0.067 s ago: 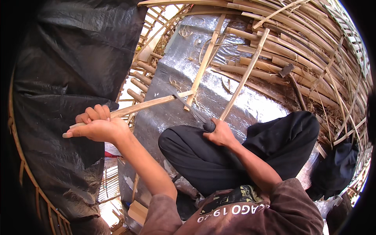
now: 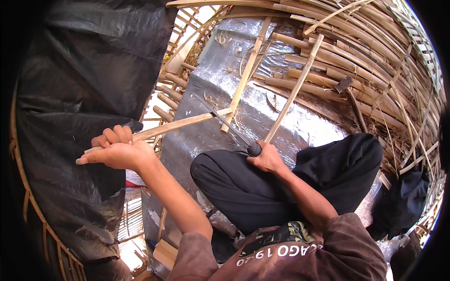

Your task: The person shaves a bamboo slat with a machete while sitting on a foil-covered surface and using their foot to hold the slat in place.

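Note:
My left hand [image 2: 115,147] is closed around the near end of a split bamboo strip [image 2: 183,122], which slants up to the right. In my right hand [image 2: 266,158], just above my bent knees, is a knife with a dark, round-ended handle [image 2: 254,150]. Its long thin blade [image 2: 234,131] points up and left and crosses the bamboo strip close to its far end. That far end meets another flat bamboo strip [image 2: 246,75] lying on the dark sheet. A longer strip [image 2: 295,89] runs from beside my right hand toward the back.
A shiny dark plastic sheet [image 2: 178,145] covers the floor. Several split bamboo lengths [image 2: 337,61] are stacked at the far right, with a hammer [image 2: 349,96] on them. Black plastic sheeting [image 2: 93,70] hangs on the left. Bamboo shavings [image 2: 225,37] lie scattered at the back.
My right hand has shifted slightly to the right with the knife, and the blade shows more sharply across the strip. My left hand and its strip look almost unmoved.

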`<action>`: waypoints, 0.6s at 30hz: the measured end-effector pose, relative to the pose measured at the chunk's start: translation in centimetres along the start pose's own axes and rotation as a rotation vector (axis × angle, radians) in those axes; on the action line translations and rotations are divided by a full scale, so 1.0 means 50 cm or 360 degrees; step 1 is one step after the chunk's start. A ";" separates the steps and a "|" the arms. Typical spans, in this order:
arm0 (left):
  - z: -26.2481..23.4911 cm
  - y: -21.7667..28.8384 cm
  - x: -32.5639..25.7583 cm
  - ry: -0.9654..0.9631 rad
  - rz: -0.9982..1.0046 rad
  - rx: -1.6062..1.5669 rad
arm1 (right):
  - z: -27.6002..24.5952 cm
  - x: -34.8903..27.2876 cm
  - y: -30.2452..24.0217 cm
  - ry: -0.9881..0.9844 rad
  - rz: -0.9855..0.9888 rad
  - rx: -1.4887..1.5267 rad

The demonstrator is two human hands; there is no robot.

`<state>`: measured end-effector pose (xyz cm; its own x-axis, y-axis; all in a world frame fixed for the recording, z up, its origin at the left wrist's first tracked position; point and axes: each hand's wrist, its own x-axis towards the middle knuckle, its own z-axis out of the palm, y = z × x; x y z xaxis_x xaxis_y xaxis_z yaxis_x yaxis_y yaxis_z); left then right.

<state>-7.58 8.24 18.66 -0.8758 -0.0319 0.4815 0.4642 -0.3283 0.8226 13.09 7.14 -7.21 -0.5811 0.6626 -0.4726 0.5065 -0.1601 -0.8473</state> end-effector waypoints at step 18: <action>-0.043 -0.017 0.040 0.0068 -0.0044 0.0023 | 0.009 -0.032 -0.040 0.0020 -0.0042 -0.0089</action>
<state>-10.00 6.44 18.29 -0.8931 -0.0636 0.4454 0.4413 -0.3160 0.8398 12.74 6.07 -4.88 -0.5869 0.6750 -0.4471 0.5262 -0.1017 -0.8442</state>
